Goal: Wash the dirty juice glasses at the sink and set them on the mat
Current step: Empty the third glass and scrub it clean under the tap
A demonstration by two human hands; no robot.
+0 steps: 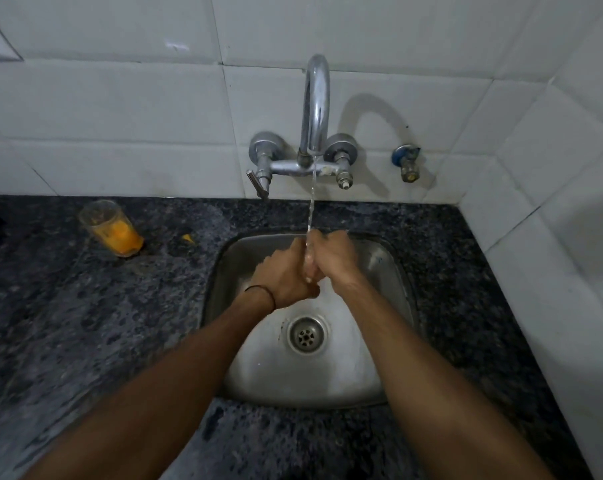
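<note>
My left hand (286, 271) and my right hand (331, 259) are pressed together over the steel sink (390, 271), right under the thin stream from the chrome tap (316, 109). Water runs over the fingers where they meet. No glass shows between my hands, and how the fingers lie there is hidden. One dirty juice glass (111, 226) stands on the dark granite counter (85, 323) to the left of the sink. It is clear, with orange juice residue in its bottom. No mat is in view.
A small orange scrap (188, 238) lies on the counter between the glass and the sink. The drain (307, 336) sits in the sink's middle. White tiled walls close off the back and right. A blue-collared valve (408, 162) sticks out right of the tap.
</note>
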